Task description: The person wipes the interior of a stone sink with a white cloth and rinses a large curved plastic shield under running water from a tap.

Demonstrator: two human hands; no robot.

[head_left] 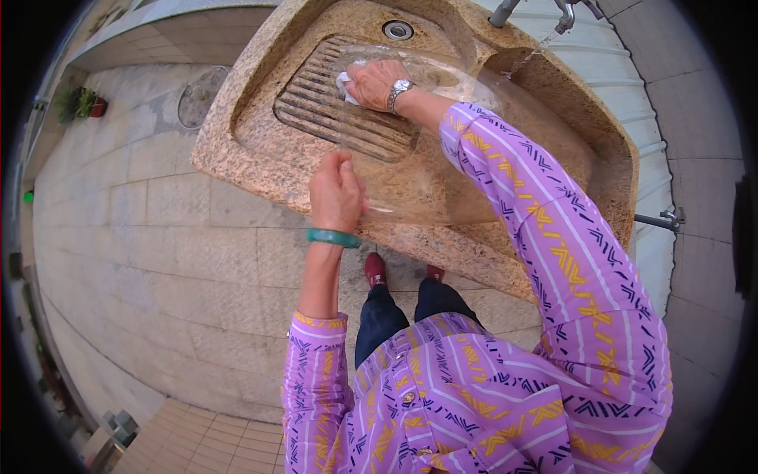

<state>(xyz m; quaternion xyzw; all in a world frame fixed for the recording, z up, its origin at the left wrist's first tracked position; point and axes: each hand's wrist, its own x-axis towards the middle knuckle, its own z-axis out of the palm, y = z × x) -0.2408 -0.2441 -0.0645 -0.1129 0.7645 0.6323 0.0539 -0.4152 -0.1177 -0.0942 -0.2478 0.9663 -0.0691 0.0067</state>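
Note:
A clear plastic sheet [414,192] lies across the speckled stone laundry sink [260,169], over part of its ribbed washboard [314,112] and the basin on the right. My right hand [378,84], with a metal watch on the wrist, presses a crumpled white cloth [343,89] against the sheet above the ribs. At the sink's front rim, my left hand [337,185] is closed around the sheet's near left edge; a green bangle circles that wrist. The sheet looks wet. Its far right portion is partly hidden by my right arm.
Water runs from a metal tap [567,21] into the right basin. A drain [397,29] sits at the back of the washboard side. Another tap [672,219] juts out on the right. Beyond the sink's left side are a round floor cover [198,103] and a potted plant [89,102].

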